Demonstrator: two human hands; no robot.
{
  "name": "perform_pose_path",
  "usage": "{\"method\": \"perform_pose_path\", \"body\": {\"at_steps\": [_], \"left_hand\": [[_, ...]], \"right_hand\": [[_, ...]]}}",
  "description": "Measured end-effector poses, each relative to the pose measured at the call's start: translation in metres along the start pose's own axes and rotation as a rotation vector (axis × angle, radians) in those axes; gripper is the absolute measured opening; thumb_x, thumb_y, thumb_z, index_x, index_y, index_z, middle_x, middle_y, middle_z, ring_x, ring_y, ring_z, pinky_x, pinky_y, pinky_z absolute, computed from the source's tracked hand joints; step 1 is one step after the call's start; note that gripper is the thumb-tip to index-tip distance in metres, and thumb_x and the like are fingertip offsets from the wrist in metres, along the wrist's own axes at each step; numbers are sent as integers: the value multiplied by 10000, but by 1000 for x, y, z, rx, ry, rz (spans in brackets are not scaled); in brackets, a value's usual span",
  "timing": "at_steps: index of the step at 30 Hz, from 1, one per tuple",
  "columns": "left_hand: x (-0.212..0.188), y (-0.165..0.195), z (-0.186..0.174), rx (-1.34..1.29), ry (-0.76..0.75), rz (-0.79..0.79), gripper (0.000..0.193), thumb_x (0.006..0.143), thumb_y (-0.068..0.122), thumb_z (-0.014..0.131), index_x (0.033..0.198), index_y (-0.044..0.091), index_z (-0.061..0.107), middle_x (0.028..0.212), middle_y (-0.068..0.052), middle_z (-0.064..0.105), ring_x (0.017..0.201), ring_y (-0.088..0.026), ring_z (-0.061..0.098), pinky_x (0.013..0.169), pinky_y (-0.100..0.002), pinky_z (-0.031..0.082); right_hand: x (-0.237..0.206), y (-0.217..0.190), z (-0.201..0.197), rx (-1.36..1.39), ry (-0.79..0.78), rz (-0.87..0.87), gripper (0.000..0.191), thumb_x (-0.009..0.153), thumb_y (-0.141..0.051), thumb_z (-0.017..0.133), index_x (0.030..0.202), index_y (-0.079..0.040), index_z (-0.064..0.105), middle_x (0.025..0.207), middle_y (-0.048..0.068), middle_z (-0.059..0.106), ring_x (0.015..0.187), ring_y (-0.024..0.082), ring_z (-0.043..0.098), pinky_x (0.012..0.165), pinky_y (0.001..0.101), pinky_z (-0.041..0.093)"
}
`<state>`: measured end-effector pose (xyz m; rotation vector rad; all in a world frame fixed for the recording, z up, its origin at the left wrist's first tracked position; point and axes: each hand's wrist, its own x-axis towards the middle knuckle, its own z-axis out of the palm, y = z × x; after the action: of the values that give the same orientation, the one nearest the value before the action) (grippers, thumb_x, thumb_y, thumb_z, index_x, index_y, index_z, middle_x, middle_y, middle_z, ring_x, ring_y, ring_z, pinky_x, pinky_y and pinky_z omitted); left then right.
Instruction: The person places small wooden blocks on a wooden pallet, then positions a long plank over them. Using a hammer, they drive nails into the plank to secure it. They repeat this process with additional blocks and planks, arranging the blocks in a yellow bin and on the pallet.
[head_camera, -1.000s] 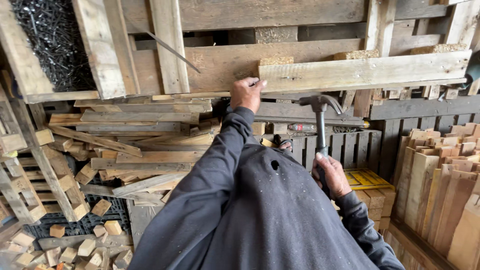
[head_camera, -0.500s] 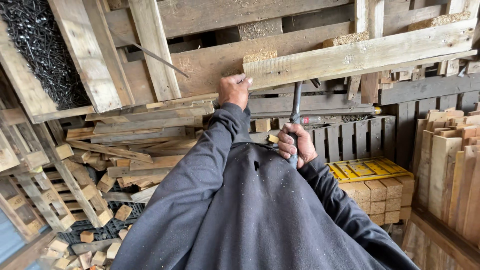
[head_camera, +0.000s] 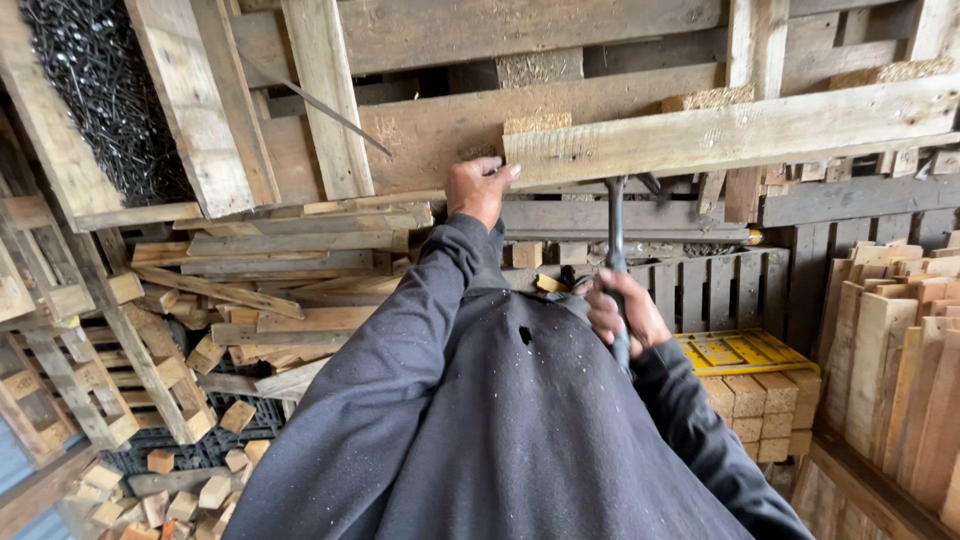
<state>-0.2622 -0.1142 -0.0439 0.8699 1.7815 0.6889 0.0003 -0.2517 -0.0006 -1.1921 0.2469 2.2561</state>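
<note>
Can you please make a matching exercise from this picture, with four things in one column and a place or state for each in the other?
Things:
1. left hand
2. right hand
3. yellow sheet
4. black nails

Places or states:
A. heaped at upper left
B. lying on stacked wood blocks
C. gripping the end of a pale plank
D. closed around a dark hammer

Pairs: 1-C, 2-D, 3-B, 4-A
</note>
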Motion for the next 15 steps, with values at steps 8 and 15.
{"method": "perform_pose_path", "body": {"at_steps": [8,15], "left_hand": [[22,-7,5,-234,64,15,491,839,328,794,1129,-65,744,1055,-191,793,910,-234,750,817,-351,632],[42,1,43,-164,455,16,544,1014,509,621,1095,-22,708,1012,-132,688,884,-249,658,786,-429,584]], "right_hand": [[-72,7,-28,-835,439,-193,262,889,-241,695,780,-76,524,577,20,520,411,109,455,391,285,372],[-67,0,20,-1014,430,-436,246,915,-245,704,896,-38,571,617,0,543,462,86,494,421,259,404]]}}
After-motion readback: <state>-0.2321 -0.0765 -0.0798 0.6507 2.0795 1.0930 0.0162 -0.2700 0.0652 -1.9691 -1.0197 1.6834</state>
